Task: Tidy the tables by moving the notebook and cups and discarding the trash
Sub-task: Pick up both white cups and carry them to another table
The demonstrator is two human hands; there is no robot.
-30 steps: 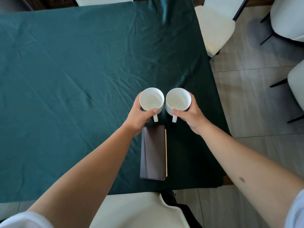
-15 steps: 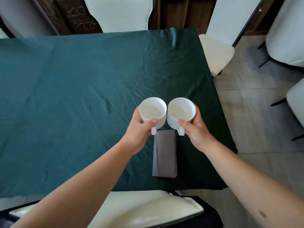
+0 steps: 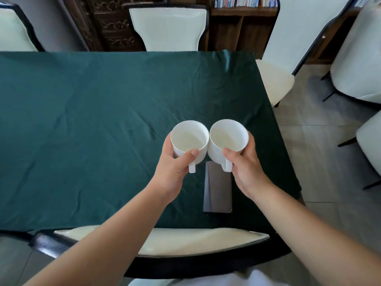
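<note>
Two white cups are held side by side above the table [image 3: 82, 112], which is draped in a dark green cloth. My left hand [image 3: 175, 172] grips the left cup [image 3: 189, 139] around its body, thumb near the handle. My right hand [image 3: 245, 168] grips the right cup [image 3: 227, 137] the same way. Both cups look empty and their rims touch. A closed brown notebook [image 3: 218, 190] lies on the cloth below the cups, near the table's front edge, its top end hidden by the right cup.
A cream chair with a black frame [image 3: 195, 240] stands between me and the table. More white chairs stand at the far side [image 3: 169, 27] and on the tiled floor to the right [image 3: 358, 58]. A bookshelf [image 3: 243, 21] stands behind the table.
Both cups have risen off the cloth toward me, held together. My view has pulled back and tilted up, showing the far chairs and the bookshelf. The notebook stays in place.
</note>
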